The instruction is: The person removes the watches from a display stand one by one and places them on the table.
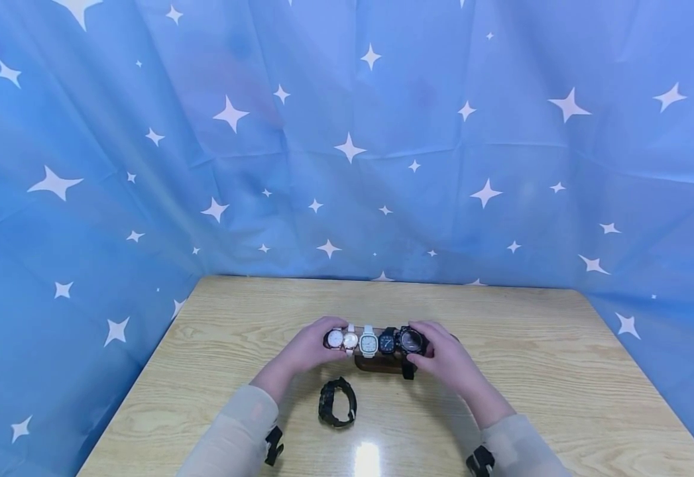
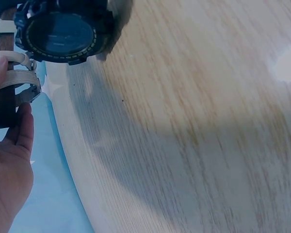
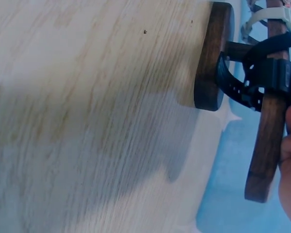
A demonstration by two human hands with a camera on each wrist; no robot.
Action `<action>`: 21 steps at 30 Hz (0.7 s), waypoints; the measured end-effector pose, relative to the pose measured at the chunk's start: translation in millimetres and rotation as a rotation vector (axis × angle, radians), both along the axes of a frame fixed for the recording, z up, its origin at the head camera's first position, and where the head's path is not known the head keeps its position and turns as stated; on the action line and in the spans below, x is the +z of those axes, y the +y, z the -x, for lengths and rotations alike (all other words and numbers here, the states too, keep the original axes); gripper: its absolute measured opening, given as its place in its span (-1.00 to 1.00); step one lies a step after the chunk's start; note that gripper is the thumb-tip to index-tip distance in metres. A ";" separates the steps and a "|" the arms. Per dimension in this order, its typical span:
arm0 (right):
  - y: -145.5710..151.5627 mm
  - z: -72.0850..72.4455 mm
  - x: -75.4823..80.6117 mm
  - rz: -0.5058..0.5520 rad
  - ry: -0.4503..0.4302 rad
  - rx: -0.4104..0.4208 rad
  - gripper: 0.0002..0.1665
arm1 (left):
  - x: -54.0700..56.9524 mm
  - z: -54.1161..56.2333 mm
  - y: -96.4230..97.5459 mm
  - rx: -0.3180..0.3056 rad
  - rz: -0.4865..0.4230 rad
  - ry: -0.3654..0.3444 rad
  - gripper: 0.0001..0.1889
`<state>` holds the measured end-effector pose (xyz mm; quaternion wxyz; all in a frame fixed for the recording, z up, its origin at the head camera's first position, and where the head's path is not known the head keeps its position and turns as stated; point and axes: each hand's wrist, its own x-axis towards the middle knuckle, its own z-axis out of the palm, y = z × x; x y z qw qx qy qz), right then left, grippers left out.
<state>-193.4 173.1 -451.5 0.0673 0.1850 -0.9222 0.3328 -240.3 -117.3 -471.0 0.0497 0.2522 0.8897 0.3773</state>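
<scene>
A wooden watch stand [image 3: 214, 58] carries several wristwatches in a row on its crossbar [image 3: 266, 145]. At the left end, my left hand [image 1: 313, 342] holds a white-faced wristwatch [image 1: 335, 338] between thumb and fingers; its pale strap [image 2: 20, 77] loops the bar. My right hand [image 1: 449, 354] grips a large black wristwatch [image 1: 411, 340] at the right end, its strap [image 3: 235, 82] hanging below the bar. Between them sit a small pale watch [image 1: 350, 340], a square white watch [image 1: 368, 344] and a square dark watch [image 1: 386, 342]. Much of the right hand is outside the right wrist view.
Another black wristwatch [image 1: 337, 402] stands on its side on the wooden table [image 1: 561, 397], nearer than the stand and toward the left forearm. A blue curtain with white stars [image 1: 347, 199] hangs behind the table and along its sides.
</scene>
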 end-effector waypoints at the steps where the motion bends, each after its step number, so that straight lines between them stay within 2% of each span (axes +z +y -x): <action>1: -0.1 0.0 0.6 -0.001 -0.004 -0.001 -0.27 | 0.0 -0.1 0.1 0.000 0.000 -0.001 -0.37; 21: 11.2 -1.1 3.8 0.010 -0.026 -0.009 -0.29 | 0.9 -0.7 0.4 0.000 0.007 0.002 -0.38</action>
